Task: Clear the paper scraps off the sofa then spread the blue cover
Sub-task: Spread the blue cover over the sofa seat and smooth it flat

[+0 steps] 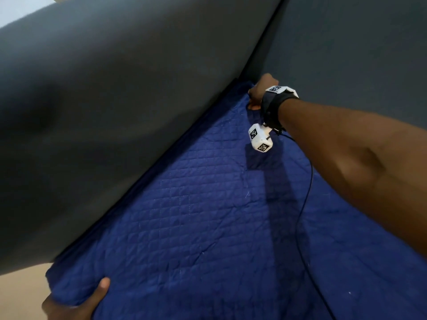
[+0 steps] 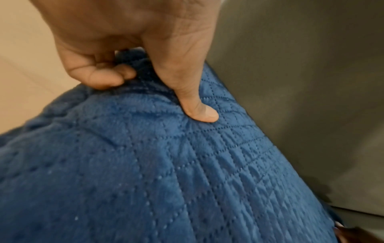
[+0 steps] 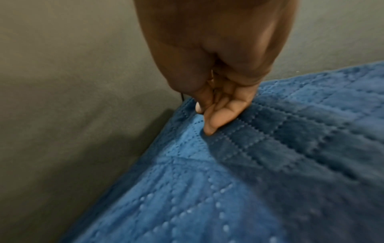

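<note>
Across the grey sofa [image 1: 115, 112] seat, the blue cover [image 1: 208, 215] is spread. Its far corner is pinched by the right hand [image 1: 258, 93], grip clamped; its near front corner is gripped by the left hand [image 1: 74, 303].

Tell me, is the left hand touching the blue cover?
Touching. The left wrist view shows the left hand gripping the blue cover, thumb pressed on top and fingers curled round its edge.
</note>
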